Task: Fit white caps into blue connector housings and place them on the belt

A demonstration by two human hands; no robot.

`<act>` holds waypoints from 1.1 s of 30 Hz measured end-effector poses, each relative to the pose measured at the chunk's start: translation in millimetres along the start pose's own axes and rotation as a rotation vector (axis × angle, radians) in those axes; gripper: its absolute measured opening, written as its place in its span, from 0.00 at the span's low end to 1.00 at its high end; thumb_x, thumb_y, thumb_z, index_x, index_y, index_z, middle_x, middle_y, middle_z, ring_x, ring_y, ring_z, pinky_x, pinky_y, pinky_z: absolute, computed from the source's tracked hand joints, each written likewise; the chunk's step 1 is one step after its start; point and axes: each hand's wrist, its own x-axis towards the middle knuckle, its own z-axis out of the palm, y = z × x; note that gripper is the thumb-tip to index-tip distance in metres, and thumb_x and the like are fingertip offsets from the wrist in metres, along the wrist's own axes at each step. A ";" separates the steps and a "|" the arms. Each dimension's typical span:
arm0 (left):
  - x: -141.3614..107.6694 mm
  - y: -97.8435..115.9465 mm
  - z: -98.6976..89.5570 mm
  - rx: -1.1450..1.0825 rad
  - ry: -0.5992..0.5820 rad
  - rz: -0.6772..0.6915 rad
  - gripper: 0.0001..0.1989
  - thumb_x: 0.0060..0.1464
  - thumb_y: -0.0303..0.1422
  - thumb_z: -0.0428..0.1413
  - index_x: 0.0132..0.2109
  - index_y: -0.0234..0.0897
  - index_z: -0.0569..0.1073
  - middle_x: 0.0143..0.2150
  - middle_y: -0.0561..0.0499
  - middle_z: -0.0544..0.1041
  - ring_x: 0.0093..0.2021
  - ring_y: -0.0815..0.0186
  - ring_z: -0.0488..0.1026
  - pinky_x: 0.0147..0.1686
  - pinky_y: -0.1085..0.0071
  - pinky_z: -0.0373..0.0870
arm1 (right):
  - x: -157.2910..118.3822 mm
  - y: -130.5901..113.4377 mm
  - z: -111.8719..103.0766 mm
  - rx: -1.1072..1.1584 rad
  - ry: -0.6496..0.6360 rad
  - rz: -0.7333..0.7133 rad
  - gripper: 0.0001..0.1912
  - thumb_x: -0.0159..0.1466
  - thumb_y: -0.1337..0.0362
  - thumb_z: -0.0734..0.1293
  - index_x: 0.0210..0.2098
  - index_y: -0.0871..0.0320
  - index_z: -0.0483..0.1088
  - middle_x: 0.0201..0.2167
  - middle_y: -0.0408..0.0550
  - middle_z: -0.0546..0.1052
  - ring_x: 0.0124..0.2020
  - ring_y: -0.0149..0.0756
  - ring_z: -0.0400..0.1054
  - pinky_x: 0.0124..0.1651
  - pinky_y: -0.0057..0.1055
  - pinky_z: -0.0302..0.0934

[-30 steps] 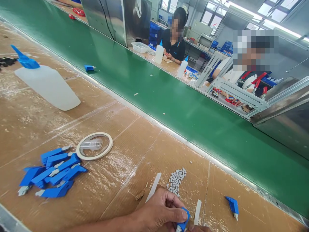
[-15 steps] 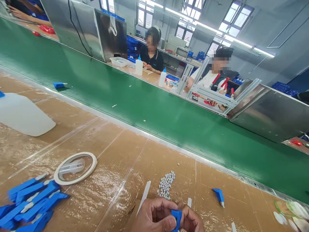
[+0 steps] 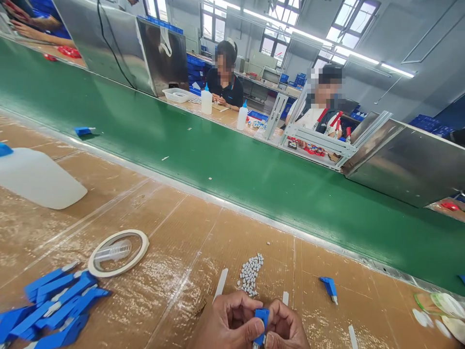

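Observation:
At the bottom middle, my left hand [image 3: 229,321] pinches a small blue plastic piece [image 3: 261,318] between thumb and fingers. My right hand [image 3: 287,325] is closed at the piece's right side and lower end, where a pale tip shows below the blue body. Just beyond my fingers lies a heap of small grey-white pellets [image 3: 250,274] on the cardboard-covered bench [image 3: 174,232]. A similar blue piece with a pale tip [image 3: 329,289] lies to the right. Several more form a pile of blue pieces [image 3: 58,305] at the left.
A roll of tape [image 3: 144,249] encircles a clear plastic item. Behind it is a white bottle [image 3: 39,177]. A green conveyor belt [image 3: 236,165] crosses beyond the bench, carrying a blue piece [image 3: 83,131]. Co-workers sit across it. White discs [image 3: 450,305] lie at the right edge.
The blue piece in my hands has turned more upright, and its pale lower tip now shows. Bits on the green belt have shifted left. The view has shifted slightly.

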 end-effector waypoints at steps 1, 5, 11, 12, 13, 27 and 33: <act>-2.0 3.0 -0.5 0.023 0.024 0.005 0.26 0.38 0.53 0.68 0.35 0.35 0.80 0.23 0.51 0.77 0.23 0.69 0.70 0.25 0.74 0.65 | -0.1 -0.2 -0.1 -0.010 -0.006 -0.014 0.25 0.45 0.51 0.83 0.27 0.57 0.67 0.22 0.40 0.74 0.23 0.27 0.66 0.28 0.23 0.58; 24.1 36.5 -14.8 0.276 0.186 0.099 0.25 0.44 0.54 0.64 0.38 0.35 0.81 0.23 0.51 0.78 0.21 0.67 0.72 0.22 0.73 0.67 | 1.9 -1.3 -8.7 -0.053 0.009 -0.028 0.29 0.44 0.43 0.80 0.30 0.58 0.68 0.24 0.40 0.74 0.23 0.28 0.70 0.26 0.23 0.59; 181.5 112.5 -24.3 0.880 0.394 0.367 0.14 0.56 0.41 0.58 0.42 0.35 0.78 0.32 0.49 0.79 0.34 0.63 0.76 0.37 0.66 0.75 | 12.5 -7.5 -33.7 -0.175 0.261 -0.180 0.30 0.44 0.39 0.78 0.24 0.58 0.68 0.18 0.37 0.69 0.18 0.24 0.62 0.19 0.19 0.58; 204.8 119.2 -23.2 0.924 0.418 0.379 0.13 0.58 0.39 0.58 0.44 0.35 0.78 0.37 0.47 0.80 0.38 0.62 0.76 0.41 0.63 0.75 | 13.4 -8.9 -36.8 -0.185 0.268 -0.189 0.30 0.44 0.39 0.78 0.24 0.58 0.68 0.18 0.37 0.68 0.18 0.24 0.62 0.20 0.19 0.58; 223.4 123.5 -22.0 0.961 0.432 0.387 0.13 0.60 0.38 0.57 0.48 0.35 0.76 0.44 0.46 0.79 0.42 0.61 0.76 0.44 0.60 0.75 | 14.0 -10.2 -39.5 -0.195 0.275 -0.189 0.30 0.44 0.39 0.78 0.23 0.58 0.68 0.17 0.36 0.68 0.17 0.24 0.61 0.19 0.19 0.57; 111.0 59.5 -10.8 1.342 -0.402 0.484 0.30 0.61 0.48 0.52 0.67 0.46 0.63 0.69 0.46 0.66 0.68 0.54 0.62 0.66 0.55 0.59 | 22.5 -9.1 -47.6 -0.323 0.343 -0.262 0.31 0.45 0.36 0.74 0.23 0.58 0.66 0.16 0.34 0.64 0.16 0.24 0.55 0.19 0.21 0.51; 79.5 58.0 -19.9 1.419 -0.711 0.465 0.38 0.62 0.51 0.48 0.73 0.42 0.49 0.74 0.41 0.51 0.73 0.48 0.49 0.69 0.48 0.49 | 25.1 -8.6 -41.9 -0.383 0.381 -0.325 0.31 0.44 0.35 0.73 0.21 0.56 0.66 0.15 0.35 0.64 0.16 0.27 0.55 0.18 0.24 0.53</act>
